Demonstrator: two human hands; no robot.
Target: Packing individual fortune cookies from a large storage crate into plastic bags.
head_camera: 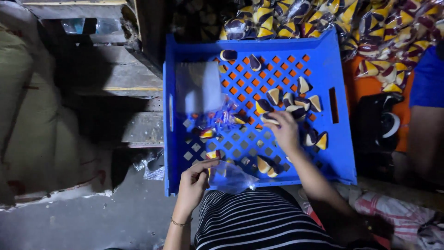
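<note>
A clear plastic bag (230, 177) is held at the near edge of the blue perforated crate (340, 139), its mouth pinched by the fingers of the left hand (193, 184). Inside the crate, a wedge-shaped yellow and dark piece (268, 119) is pinched by the fingers of the right hand (284, 132), with more loose wedges (296, 99) scattered just beside it. Filled bags of wedges (370, 32) are piled beyond the crate's far rim.

Open crate floor (282, 69) at the far end, wedge pieces (291, 99) clustered mid-crate (right side), raised blue walls (340, 134) around
</note>
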